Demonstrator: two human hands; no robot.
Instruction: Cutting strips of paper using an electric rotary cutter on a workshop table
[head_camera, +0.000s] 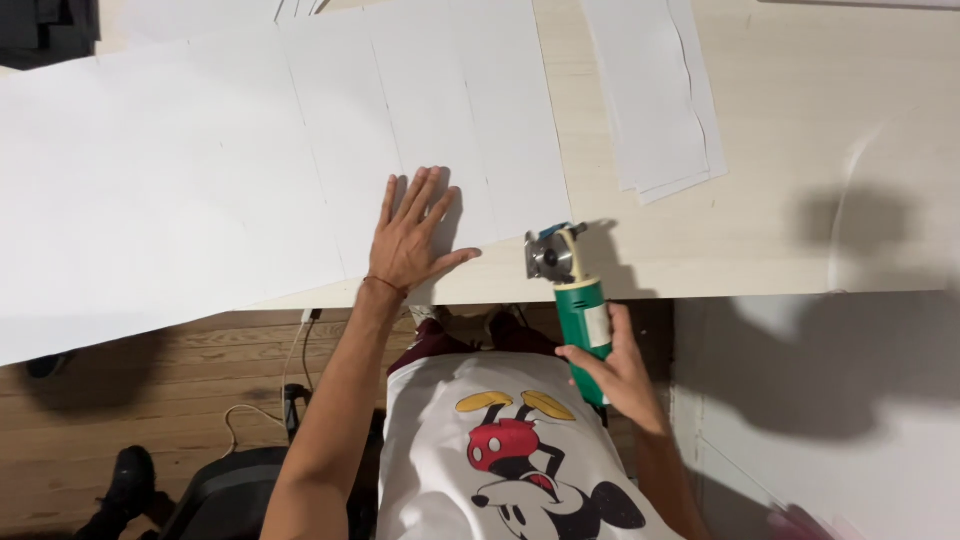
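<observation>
While left hand (408, 240) flattens white sheet (200, 180); cutter (572, 290) right, in right hand (618, 372).

Single head cam, looked steeply down from above the person's chest onto the near edge of the table (800, 150). Close range: forearms and torso filled the lower frame, wooden floor (120, 400) showed bottom left. No second view, no overlap.
</observation>
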